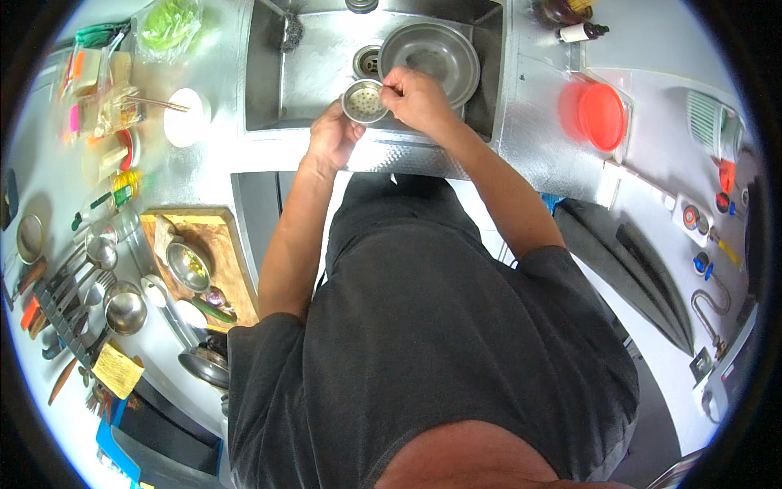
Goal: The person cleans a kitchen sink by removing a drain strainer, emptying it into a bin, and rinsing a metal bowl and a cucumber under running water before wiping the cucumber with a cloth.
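Note:
Above the front edge of the steel sink, my left hand grips a small round metal strainer from its left and underside. The strainer's pale bottom is dotted with holes. My right hand has its thumb and fingers pinched at the strainer's right rim; anything small between the fingertips is hidden. Beyond that hand, a wide metal basin rests in the sink, partly covered by the hand. The drain opening shows behind the strainer, beside the basin.
A faucet part is at the sink's back. Left of the sink are a white bowl with chopsticks and bagged lettuce. A red plastic container stands to the right. A cutting board bears a bowl and vegetables; utensils hang beyond.

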### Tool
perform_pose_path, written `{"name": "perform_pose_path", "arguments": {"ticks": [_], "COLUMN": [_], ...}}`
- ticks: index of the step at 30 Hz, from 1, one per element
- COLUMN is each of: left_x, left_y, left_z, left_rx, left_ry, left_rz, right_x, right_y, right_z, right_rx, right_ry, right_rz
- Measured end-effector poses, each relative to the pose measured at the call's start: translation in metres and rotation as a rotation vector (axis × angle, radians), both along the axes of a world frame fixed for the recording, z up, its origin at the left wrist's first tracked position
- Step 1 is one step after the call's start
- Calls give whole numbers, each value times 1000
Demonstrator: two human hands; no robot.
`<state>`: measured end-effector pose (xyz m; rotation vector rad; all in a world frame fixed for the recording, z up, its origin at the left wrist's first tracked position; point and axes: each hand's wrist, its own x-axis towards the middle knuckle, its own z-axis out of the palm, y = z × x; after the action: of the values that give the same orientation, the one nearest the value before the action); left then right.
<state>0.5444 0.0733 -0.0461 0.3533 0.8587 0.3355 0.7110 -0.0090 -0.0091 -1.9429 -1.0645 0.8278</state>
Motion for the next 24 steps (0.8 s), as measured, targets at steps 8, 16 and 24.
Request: {"name": "perform_pose_path", "arguments": {"ticks": [8, 16, 24], "left_x": [-10, -36, -63], "left_y": [33, 59, 43], "left_z": [-13, -25, -40], "left_rx": [-200, -241, -175], "left_ry": [-197, -207, -162], "left_rz": [342, 416, 272], "right_x": [46, 49, 52], "right_y": [45, 145, 165], "right_z": [-68, -127, -185], "right_rx": [-120, -313, -483], "right_ry": [-382, -792, -936], "right_rz": [69, 420, 683]}}
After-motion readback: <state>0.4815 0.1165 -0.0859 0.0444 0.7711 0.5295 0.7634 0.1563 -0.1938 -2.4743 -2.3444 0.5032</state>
